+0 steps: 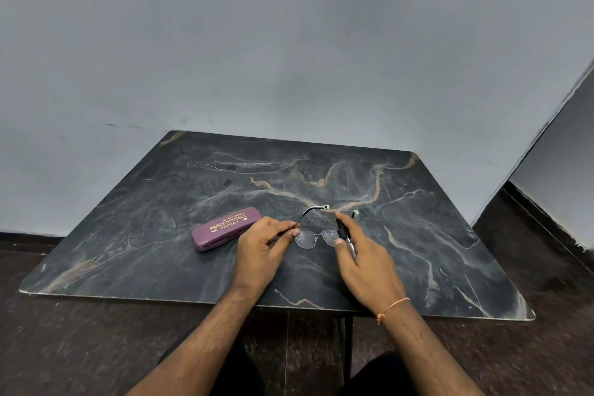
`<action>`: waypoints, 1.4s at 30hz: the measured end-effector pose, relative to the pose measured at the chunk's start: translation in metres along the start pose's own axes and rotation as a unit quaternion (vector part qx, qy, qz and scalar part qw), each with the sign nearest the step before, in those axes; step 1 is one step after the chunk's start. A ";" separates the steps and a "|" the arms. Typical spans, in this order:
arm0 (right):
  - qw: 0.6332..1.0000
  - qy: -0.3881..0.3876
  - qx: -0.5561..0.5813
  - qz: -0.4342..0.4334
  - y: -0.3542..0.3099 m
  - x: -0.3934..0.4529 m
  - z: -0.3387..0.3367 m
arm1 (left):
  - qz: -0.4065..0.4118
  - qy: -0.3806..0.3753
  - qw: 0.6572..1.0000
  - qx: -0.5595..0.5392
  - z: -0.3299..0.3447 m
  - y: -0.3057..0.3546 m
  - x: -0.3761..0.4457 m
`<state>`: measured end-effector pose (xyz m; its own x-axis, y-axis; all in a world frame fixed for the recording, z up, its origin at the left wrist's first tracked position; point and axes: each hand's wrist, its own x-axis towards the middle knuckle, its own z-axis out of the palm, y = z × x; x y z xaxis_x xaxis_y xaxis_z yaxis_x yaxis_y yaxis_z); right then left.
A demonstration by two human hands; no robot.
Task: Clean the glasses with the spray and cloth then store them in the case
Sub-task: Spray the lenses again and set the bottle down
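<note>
Thin metal-framed glasses [313, 236] are held just above the dark marble-patterned table [434, 235], temples unfolded and pointing away from me. My left hand [263, 247] pinches the frame at its left hinge. My right hand [363, 257] grips a slim black-and-silver spray bottle [345, 235], its nozzle end close to the right lens, and the thumb touches that lens's rim. Both lenses look speckled. A closed maroon case [225, 228] with gold lettering lies on the table left of my left hand. No cloth is visible.
The table stands against a grey wall [289, 42]. Dark floor [64, 347] surrounds it, and a wall corner [546, 145] juts in at the right. The table's leg and my knees show below the near edge.
</note>
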<state>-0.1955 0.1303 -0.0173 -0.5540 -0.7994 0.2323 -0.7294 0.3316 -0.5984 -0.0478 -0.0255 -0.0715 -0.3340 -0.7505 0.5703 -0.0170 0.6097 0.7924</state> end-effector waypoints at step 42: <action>0.962 0.254 0.059 0.085 0.101 -0.009 -0.054 | 0.006 0.005 0.999 0.040 -0.003 0.010 -0.002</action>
<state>-0.2858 0.1982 -0.0387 -0.8077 -0.3802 0.4507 -0.5771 0.3529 -0.7365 -0.0443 -0.0190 -0.0638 -0.3252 -0.7449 0.5825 -0.0883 0.6373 0.7656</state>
